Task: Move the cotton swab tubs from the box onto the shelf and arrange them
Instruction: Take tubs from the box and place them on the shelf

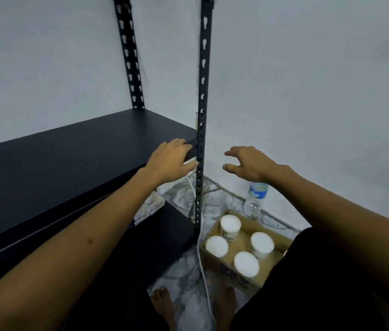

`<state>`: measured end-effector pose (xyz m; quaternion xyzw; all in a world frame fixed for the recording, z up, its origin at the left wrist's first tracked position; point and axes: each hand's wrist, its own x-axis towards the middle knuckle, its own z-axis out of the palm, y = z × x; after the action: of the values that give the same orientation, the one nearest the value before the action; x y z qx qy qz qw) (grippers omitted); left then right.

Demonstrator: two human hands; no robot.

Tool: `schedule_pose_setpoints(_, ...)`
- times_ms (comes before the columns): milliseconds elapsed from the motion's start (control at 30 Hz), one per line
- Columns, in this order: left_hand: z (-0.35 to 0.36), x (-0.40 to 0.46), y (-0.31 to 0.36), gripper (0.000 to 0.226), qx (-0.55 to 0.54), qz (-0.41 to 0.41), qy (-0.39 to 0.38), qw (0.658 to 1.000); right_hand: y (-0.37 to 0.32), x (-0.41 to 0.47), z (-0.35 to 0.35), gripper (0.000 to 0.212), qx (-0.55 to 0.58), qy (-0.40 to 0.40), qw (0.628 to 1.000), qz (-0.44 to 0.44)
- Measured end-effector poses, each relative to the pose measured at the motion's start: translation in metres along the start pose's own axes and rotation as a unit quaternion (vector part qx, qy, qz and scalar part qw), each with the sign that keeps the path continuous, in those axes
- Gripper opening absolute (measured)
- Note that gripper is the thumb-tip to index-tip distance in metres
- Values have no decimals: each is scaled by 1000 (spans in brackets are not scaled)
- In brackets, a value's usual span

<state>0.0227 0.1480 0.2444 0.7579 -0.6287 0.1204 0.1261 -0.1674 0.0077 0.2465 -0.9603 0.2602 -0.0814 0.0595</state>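
A black shelf (69, 158) is filling the left side of the view, its flat top board bare and sloping away toward the pale wall (308, 91), with a lower black board (160, 235) lying beneath it. The left hand (172, 161) is resting at the right end of the top board, its fingers lying over the front corner and its thumb reaching toward the slotted black post (202, 139) that is standing just beside it; the hand is gripping only the board's edge, if anything, and how firmly it is closing there I cannot tell. A white cable (200, 247) is hanging down past the post to the marbled floor (184, 271). To the right of the post, the right hand (248, 164) is hovering in the air with its fingers spread and loosely bent, holding nothing. Below it, a clear water bottle (256, 197) with a blue label is standing against the wall. Nearer the person, a cardboard box (282, 240) is sitting on the floor just right of the post's foot, and four white-lidded tubs (230, 224) are standing upright inside it, well below both hands. Two bare feet (162, 304) are showing at the bottom edge.
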Motion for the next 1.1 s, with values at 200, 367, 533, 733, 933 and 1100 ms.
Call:
schedule_pose_setpoints(200,44,33,50,55,-46,51,-30,997,57,-43,15,57,1,-33,995,94)
schedule_pose_setpoints(367,92,49,82,54,-97,77,-85,989,97,-74,42,53,27,-39,988,150)
schedule_pose_setpoints(533,154,54,111,48,-138,89,-143,976,132,-101,87,53,56,-63,975,206)
schedule_pose_setpoints(733,226,45,144,39,-155,104,-217,958,165,-139,149,52,88,-94,952,279)
schedule_pose_setpoints(933,291,32,155,32,-165,91,-314,931,187,-168,209,53,116,-134,929,324)
schedule_pose_setpoints(1100,333,21,158,21,-148,76,-358,919,194,-185,254,61,125,-216,898,362)
